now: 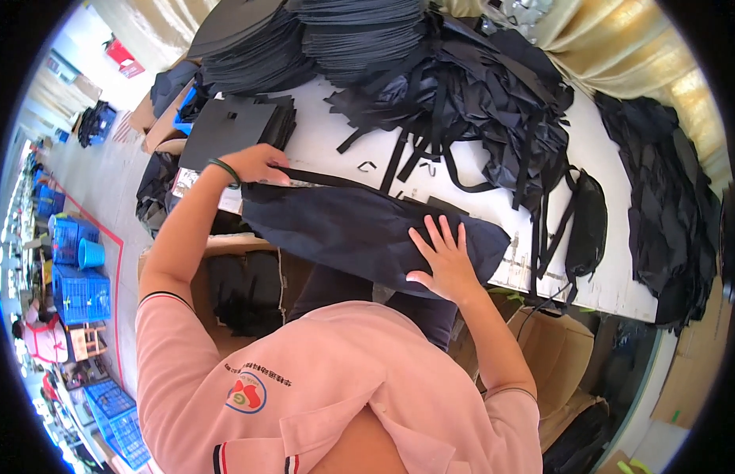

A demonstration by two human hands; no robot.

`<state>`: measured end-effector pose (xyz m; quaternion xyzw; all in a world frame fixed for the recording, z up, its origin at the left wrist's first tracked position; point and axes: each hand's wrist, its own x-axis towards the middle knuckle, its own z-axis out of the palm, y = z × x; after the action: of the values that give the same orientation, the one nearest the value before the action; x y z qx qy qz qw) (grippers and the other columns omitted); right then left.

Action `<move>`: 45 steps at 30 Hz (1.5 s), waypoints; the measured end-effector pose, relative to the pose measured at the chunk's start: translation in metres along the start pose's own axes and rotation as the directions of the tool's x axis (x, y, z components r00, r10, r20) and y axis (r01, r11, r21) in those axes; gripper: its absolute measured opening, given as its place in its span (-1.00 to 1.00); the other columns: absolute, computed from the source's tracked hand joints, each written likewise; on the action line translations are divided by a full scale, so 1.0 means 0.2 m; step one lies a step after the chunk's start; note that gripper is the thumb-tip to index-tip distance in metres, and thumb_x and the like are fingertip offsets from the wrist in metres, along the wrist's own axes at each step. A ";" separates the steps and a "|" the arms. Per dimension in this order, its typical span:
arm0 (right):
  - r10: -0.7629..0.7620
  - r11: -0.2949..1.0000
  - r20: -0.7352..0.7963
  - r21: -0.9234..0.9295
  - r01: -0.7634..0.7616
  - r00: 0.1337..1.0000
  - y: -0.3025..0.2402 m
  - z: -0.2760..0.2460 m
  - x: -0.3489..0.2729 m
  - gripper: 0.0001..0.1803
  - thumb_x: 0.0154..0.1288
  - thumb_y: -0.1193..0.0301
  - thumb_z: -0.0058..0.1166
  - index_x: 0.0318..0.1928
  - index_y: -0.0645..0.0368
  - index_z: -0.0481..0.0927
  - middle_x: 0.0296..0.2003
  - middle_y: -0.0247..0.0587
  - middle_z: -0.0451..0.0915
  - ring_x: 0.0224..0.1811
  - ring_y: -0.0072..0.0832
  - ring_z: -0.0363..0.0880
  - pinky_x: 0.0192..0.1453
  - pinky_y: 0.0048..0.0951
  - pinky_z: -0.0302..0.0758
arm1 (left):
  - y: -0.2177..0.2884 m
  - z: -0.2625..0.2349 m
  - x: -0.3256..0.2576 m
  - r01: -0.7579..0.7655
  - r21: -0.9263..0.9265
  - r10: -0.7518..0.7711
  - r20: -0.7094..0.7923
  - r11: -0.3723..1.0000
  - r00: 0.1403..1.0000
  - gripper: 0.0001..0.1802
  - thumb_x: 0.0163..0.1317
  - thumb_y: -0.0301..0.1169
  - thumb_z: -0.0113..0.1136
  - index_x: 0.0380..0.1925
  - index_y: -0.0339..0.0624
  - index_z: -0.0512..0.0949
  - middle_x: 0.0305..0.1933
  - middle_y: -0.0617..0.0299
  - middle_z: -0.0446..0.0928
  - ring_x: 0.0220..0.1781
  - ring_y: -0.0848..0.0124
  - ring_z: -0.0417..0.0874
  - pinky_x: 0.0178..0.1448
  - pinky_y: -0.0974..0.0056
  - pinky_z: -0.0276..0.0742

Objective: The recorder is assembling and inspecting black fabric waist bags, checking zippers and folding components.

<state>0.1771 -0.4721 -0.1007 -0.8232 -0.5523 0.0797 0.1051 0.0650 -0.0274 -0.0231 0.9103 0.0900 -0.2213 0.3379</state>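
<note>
A long dark fabric piece (328,221), perhaps a bag body, lies across the near edge of the white table. A black strap (336,180) runs along its far side. At the left end of the strap, my left hand (263,164) is closed, pinching it between thumb and fingers. My right hand (445,257) lies flat on the right part of the fabric with fingers spread, holding nothing. Just past the fabric, two small dark hook-shaped pieces (367,167) rest on the table.
Tall stacks of black sheets (363,39) stand at the back, with a smaller sheet stack (233,130) at left. Black straps and fabric (494,110) heap behind. A small black pouch (586,225) lies at right. Open cardboard boxes (553,355) sit below the table edge.
</note>
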 end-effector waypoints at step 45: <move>-0.016 0.253 -0.174 0.952 0.172 0.985 -0.59 -0.37 1.00 -0.84 0.28 0.59 0.10 -0.12 0.29 0.57 -0.43 -0.30 0.60 -0.56 -0.65 0.49 -0.46 -0.61 0.42 | 0.40 0.07 -0.30 -0.536 -0.612 0.154 -0.564 0.581 0.811 -0.58 0.08 -0.40 0.42 -0.10 -0.19 0.46 -0.26 0.28 0.52 -0.23 0.54 0.55 -0.13 0.38 0.50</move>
<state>0.1662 -0.2501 -0.0008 -0.5576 -0.4295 0.3398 0.6238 0.0322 -0.0982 0.0403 0.7118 0.0636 0.1266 0.6880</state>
